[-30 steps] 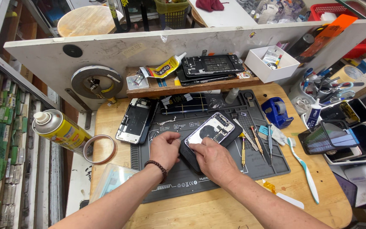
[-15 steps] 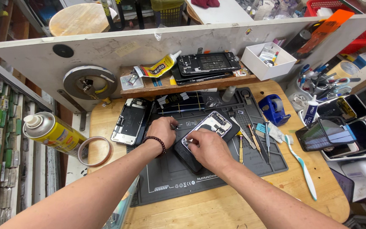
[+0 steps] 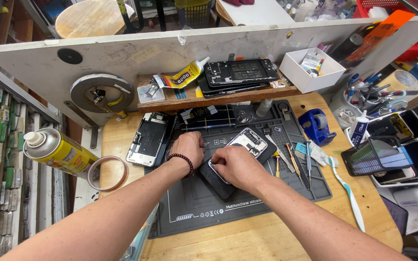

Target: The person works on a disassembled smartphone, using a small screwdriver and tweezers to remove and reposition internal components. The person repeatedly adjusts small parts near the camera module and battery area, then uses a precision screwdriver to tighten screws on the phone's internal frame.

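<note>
An opened smartphone (image 3: 248, 141) lies tilted on a dark block (image 3: 218, 186) in the middle of a black silicone repair mat (image 3: 238, 203). My right hand (image 3: 235, 164) presses on the phone's near end, fingers curled over its edge. My left hand (image 3: 189, 147), with a dark bead bracelet on the wrist, rests fisted just left of the phone, touching the mat beside it. Whether either hand pinches a small tool is hidden.
A second opened phone (image 3: 147, 139) lies at the mat's left. Screwdrivers and tweezers (image 3: 296, 162), a toothbrush (image 3: 347, 193) and a blue tape dispenser (image 3: 316, 126) sit right. A yellow spray can (image 3: 59, 152) and tape roll (image 3: 106, 172) sit left; a shelf holds a glue tube (image 3: 182, 77) and phone parts.
Both hands have slid a little toward me along the phone, and my right hand now covers its near end. The view has shifted slightly.
</note>
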`<action>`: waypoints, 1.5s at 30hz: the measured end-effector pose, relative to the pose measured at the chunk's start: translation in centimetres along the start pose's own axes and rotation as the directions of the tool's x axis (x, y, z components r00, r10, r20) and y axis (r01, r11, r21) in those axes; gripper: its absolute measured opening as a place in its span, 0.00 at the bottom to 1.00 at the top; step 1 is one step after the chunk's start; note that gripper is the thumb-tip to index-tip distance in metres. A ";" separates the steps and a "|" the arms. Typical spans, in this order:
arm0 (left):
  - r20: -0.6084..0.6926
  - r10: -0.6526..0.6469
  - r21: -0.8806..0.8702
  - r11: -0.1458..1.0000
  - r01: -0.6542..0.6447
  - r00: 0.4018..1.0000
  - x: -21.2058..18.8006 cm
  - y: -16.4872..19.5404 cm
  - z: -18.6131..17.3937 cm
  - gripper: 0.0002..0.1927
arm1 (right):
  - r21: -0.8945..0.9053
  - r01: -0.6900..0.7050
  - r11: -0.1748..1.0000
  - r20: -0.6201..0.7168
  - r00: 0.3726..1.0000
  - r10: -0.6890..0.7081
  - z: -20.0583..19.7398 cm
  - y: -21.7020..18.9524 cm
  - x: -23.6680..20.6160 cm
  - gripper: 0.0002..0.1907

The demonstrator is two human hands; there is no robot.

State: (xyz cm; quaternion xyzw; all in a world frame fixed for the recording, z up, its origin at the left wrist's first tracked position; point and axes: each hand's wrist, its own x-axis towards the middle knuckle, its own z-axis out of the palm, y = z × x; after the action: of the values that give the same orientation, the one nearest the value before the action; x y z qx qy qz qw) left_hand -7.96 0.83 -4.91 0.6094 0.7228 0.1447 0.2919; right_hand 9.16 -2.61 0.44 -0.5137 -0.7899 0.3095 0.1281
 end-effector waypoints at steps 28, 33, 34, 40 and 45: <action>0.276 -0.078 -0.726 0.636 0.261 0.958 -2.9 -0.8 -1.6 0.21 | 0.024 0.025 0.999 -0.032 0.999 -0.024 -0.2 -0.5 -0.8 0.10; 0.256 -0.042 -0.706 0.675 0.216 0.966 -3.2 -0.5 -1.7 0.22 | 0.087 -0.079 0.993 0.000 0.997 0.080 0.4 0.1 0.1 0.11; 0.260 -0.038 -0.689 0.693 0.213 0.965 -3.2 -0.5 -1.7 0.22 | 0.104 -0.094 0.990 0.002 0.996 0.095 0.5 0.3 0.2 0.11; 0.266 -0.007 -0.652 0.735 0.186 0.964 -2.9 -0.3 -1.7 0.23 | 0.130 -0.143 0.981 0.021 0.990 0.141 0.3 0.7 0.3 0.10; 0.257 -0.011 -0.657 0.731 0.183 0.966 -2.7 -0.5 -1.4 0.24 | 0.141 -0.155 0.978 0.019 0.988 0.154 0.4 0.6 0.2 0.08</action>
State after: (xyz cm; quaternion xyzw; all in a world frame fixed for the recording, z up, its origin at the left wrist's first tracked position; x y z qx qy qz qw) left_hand -8.97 -1.66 -3.49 0.4355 0.6121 0.3081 0.5838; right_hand 9.31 -2.41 -0.25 -0.5618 -0.7242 0.3759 0.1365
